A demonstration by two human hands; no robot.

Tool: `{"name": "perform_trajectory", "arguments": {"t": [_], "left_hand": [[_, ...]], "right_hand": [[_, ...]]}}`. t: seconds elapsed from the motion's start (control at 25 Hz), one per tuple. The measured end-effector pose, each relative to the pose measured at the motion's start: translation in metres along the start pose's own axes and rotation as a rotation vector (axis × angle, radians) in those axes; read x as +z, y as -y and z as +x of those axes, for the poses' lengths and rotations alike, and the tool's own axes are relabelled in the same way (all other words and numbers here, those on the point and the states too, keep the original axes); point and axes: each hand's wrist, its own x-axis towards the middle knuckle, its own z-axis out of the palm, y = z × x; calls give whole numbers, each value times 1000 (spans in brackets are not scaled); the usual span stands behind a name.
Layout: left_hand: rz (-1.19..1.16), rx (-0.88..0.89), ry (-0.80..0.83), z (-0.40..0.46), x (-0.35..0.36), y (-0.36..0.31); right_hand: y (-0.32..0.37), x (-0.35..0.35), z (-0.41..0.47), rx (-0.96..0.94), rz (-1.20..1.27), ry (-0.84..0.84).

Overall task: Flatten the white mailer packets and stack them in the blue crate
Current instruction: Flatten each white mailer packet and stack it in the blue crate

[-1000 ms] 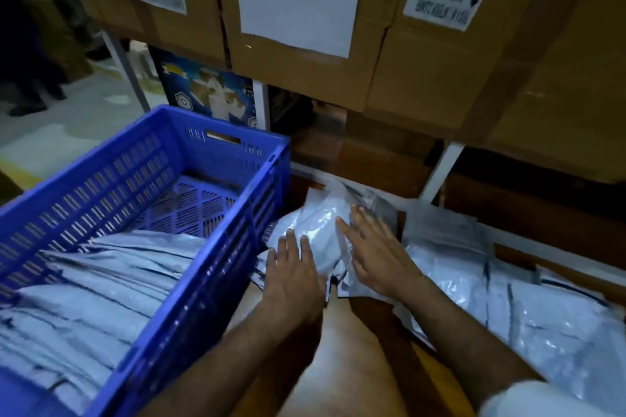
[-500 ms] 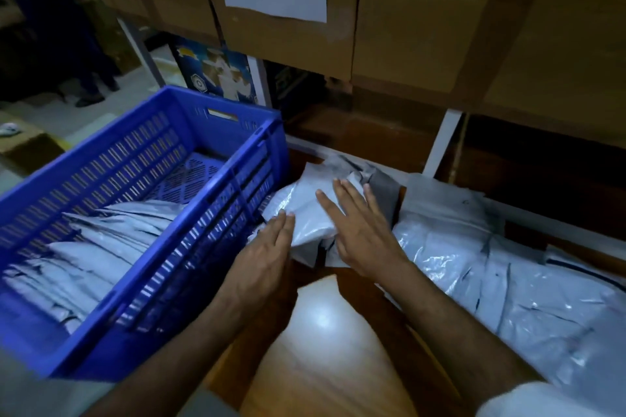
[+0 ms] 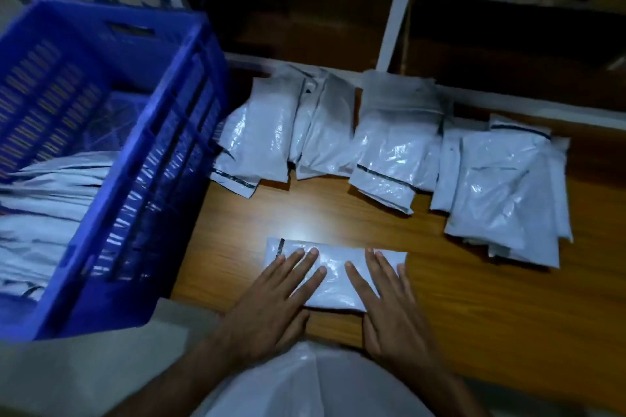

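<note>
— Both palms were down when we looked: our left hand [image 3: 271, 308] and right hand [image 3: 389, 308] lay flat, fingers straight, pressing one mailer packet [image 3: 333, 276] onto the wooden table [image 3: 474, 315] just in front of us. Nothing was gripped.

— And how far had we got?

— By our reckoning, partway. The blue crate [image 3: 142, 213] to our left already held a layer of flattened packets [image 3: 44, 213], but a row of unflattened packets [image 3: 389, 152] waited further back on the table.

— What had changed?

— Half a second before, we were reaching into that pile beside the crate; now one packet sat apart, near the table edge.
</note>
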Motion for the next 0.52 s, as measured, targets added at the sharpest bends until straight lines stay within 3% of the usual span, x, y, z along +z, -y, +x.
{"name": "perform_trajectory", "arguments": {"t": [0.12, 0.28, 0.52], "left_hand": [[-109, -103, -50, 12, -5, -4], [-43, -229, -25, 39, 0, 0], [-11, -258, -25, 44, 12, 2]], "right_hand": [[17, -1, -2, 76, 49, -41], [29, 8, 25, 181, -29, -132], [27, 32, 29, 247, -135, -177]]}}
